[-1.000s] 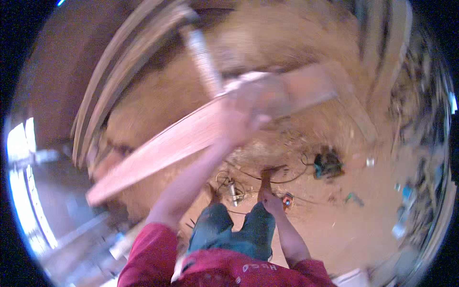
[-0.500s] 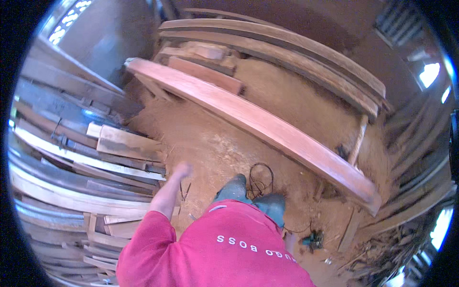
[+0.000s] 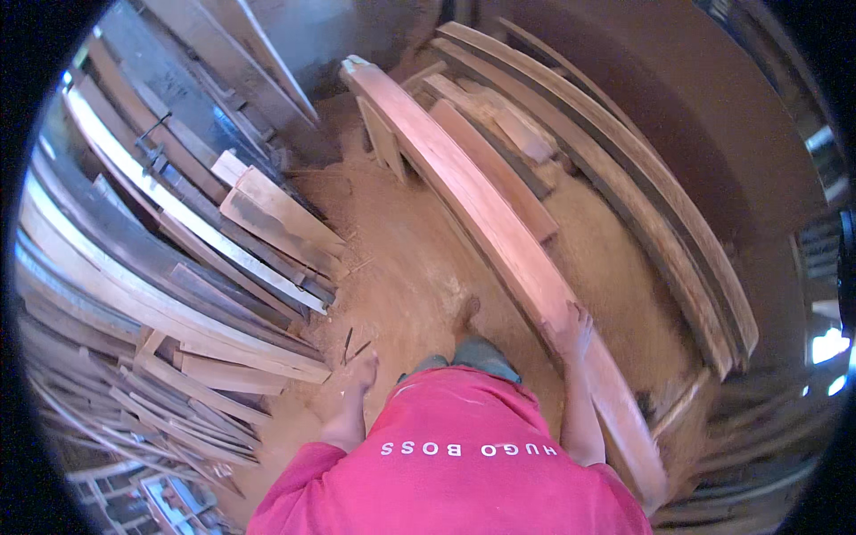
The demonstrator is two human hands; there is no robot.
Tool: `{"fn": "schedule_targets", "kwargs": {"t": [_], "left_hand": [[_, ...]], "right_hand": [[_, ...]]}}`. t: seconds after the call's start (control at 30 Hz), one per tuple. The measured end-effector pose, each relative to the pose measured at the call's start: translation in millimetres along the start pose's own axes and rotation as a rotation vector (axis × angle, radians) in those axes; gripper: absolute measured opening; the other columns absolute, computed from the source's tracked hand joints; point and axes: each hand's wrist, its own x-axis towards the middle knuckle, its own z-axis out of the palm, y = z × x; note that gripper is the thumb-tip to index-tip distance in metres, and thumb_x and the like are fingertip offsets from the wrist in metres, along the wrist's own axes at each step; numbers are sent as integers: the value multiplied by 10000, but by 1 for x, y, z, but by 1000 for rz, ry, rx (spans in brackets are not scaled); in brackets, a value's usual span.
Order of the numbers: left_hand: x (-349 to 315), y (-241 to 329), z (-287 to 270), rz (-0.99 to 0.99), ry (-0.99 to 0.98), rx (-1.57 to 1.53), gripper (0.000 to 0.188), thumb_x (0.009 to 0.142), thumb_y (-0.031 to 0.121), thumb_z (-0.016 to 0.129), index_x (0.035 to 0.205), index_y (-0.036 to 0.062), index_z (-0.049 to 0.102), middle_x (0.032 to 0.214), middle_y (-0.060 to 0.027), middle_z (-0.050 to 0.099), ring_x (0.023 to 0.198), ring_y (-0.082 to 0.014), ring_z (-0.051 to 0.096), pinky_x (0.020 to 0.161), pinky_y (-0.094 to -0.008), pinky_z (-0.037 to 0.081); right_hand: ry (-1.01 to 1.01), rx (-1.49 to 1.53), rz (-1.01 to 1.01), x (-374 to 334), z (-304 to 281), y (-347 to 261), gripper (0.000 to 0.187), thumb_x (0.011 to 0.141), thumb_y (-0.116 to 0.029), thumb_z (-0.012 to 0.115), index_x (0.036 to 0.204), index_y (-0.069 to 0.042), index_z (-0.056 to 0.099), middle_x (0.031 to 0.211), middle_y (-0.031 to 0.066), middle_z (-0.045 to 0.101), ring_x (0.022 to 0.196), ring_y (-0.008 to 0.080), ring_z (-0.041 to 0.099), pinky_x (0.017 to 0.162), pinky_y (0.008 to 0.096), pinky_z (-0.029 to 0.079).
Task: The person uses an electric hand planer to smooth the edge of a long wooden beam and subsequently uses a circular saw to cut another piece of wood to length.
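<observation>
A long, smooth reddish plank runs from the far middle to the near right, raised on wooden supports. My right hand lies on its upper face, fingers spread and touching the wood. My left hand hangs low on the left, apart from the plank, with nothing visible in it. Its fingers are too blurred to make out. Beside it, on the dusty floor, lies a thin dark forked object.
Stacked boards fill the left side, with a pale short block at their end. Beyond the plank are a reddish board and long rough beams. Sawdust covers the floor.
The view has turned, so the plank now runs more lengthwise, away from me. My right hand, mostly hidden before, has come onto the plank. My left hand remains empty-looking at my side.
</observation>
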Motion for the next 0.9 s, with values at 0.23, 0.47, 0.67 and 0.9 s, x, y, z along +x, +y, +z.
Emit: {"fn": "schedule_targets", "kwargs": {"t": [0.23, 0.47, 0.67, 0.9], "left_hand": [[2, 51, -32, -67, -147, 37, 810, 1059, 628, 268, 1387, -43, 579, 1438, -311, 538, 1412, -410, 465, 1195, -463, 324], [105, 184, -92, -71, 198, -287, 799, 1054, 630, 307, 1408, -43, 554, 1438, -303, 543, 1397, -414, 481, 1179, -455, 349], [191, 320, -88, 133, 130, -180, 707, 1057, 569, 416, 1399, -32, 568, 1398, -272, 596, 1358, -357, 535, 1160, -420, 376], [346, 433, -57, 73, 115, -673, 808, 981, 563, 598, 1426, -103, 492, 1451, -295, 535, 1363, -343, 518, 1148, -412, 389]], "right_hand": [[-253, -214, -50, 120, 31, -92, 1395, 597, -718, 845, 1629, -100, 138, 1629, 250, 274, 1517, 451, 229, 1183, 655, 255], [-345, -270, 165, 139, 75, -84, 1580, 492, -756, 875, 1646, -125, 0, 1635, 237, 278, 1496, 419, 305, 1146, 688, 308], [-430, -337, 142, 159, 76, -83, 1134, 762, -555, 773, 1607, -107, 165, 1520, 207, 431, 1361, 413, 469, 1087, 661, 386], [-560, -338, 155, 167, 117, -42, 903, 871, -438, 695, 1572, -92, 245, 1457, 197, 487, 1301, 408, 519, 1054, 647, 418]]}}
